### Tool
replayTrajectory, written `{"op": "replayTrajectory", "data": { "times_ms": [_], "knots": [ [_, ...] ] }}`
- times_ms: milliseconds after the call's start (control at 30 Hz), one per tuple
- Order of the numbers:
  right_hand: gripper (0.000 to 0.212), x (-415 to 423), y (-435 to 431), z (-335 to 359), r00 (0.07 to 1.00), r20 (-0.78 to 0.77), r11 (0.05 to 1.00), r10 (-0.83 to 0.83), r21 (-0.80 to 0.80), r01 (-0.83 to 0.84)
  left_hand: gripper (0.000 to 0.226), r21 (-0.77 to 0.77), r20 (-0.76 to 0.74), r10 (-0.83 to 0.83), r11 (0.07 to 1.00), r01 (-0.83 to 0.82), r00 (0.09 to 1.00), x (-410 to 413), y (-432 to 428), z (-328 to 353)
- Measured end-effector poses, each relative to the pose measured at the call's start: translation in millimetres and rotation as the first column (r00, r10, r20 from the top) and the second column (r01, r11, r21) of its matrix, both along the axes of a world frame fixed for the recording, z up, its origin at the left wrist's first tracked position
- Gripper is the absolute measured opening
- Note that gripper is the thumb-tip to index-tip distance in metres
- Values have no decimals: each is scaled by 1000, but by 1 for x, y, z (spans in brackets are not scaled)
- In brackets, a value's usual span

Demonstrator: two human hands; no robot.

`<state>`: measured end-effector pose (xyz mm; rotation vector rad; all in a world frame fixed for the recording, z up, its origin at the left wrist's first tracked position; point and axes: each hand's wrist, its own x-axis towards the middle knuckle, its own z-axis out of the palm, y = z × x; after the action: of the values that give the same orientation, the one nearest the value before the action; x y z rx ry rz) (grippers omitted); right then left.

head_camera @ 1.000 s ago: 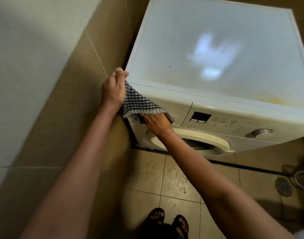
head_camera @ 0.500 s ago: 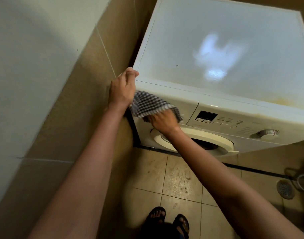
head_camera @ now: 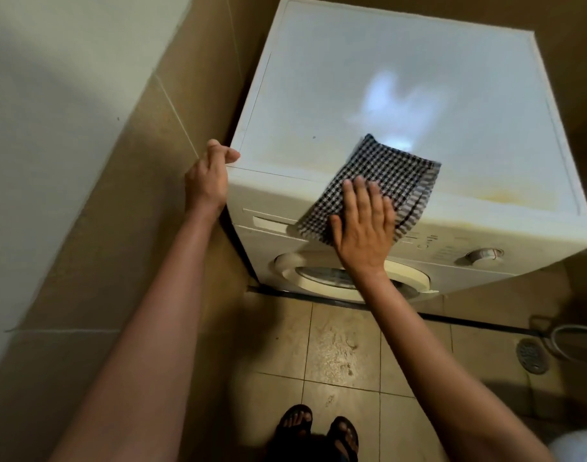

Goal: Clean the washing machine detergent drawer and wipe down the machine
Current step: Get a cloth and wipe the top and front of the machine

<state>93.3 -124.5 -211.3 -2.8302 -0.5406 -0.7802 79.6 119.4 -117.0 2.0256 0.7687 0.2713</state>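
Observation:
A white front-loading washing machine [head_camera: 318,95] stands in a tiled corner, its top dusty with yellowish stains near the front edge. A black-and-white checked cloth [head_camera: 385,171] lies spread over the front edge of the top, hanging over the control panel. My right hand [head_camera: 362,225] presses flat on the cloth with straight fingers. My left hand [head_camera: 207,176] grips the machine's front left corner, fingers curled over the edge. The shut detergent drawer [head_camera: 272,223] shows at the front left, partly under the cloth. The round door [head_camera: 352,275] sits below.
A tiled wall [head_camera: 119,195] runs close along the machine's left side. The dial [head_camera: 485,255] sits at the panel's right. A floor drain [head_camera: 532,356] and a hose lie on the tiled floor at right. My sandalled feet [head_camera: 318,431] stand in front.
My right hand has lifted the cloth from the drawer front up onto the machine's top front edge and spread it flat. The left hand stays on the corner.

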Motion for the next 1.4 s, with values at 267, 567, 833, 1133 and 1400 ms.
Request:
{"op": "replayTrajectory", "data": {
  "times_ms": [267,567,833,1133,1400],
  "knots": [
    [67,-12,104,-24,915,94,871,391,-359,-336,60,-27,28,55,998,-55,998,1,0,-5],
    [87,-13,83,-50,863,-116,564,492,-712,-418,59,178,25,-34,984,29,999,2,-7,-3],
    [36,-9,-28,-61,944,-262,787,200,-531,-314,52,331,-20,-88,939,90,996,-2,-24,-5],
    [48,17,-51,20,990,-37,979,-134,151,139,43,460,217,-288,873,162,933,7,-94,-12],
    [60,12,-97,15,993,-84,996,-84,-18,83,31,480,127,-580,746,462,805,38,-197,-9]
  ]
}}
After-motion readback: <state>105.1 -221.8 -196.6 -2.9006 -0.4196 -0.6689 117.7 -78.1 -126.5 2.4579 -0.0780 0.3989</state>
